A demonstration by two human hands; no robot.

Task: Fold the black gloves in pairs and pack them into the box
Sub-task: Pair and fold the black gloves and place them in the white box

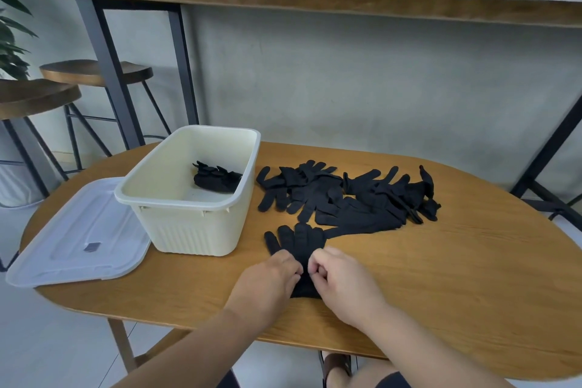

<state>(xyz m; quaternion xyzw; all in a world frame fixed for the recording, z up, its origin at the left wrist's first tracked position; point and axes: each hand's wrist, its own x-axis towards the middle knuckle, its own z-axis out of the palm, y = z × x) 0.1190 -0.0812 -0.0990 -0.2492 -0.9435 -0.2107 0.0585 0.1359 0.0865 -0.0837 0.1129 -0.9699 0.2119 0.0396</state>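
A black glove (297, 242) lies flat on the wooden table (456, 277), fingers pointing away from me. My left hand (267, 283) pinches its left side and my right hand (343, 280) pinches its right side, both near the palm. Whether a second glove lies under it I cannot tell. A loose pile of black gloves (346, 195) sits just behind. The cream plastic box (189, 217) stands to the left, open, with a folded bundle of black gloves (215, 179) in its far right corner.
The box's clear lid (78, 239) lies flat at the table's left end, overhanging the edge. Two wooden stools (37, 94) and a high counter with black legs (110, 79) stand behind the table. A grey wall is at the back.
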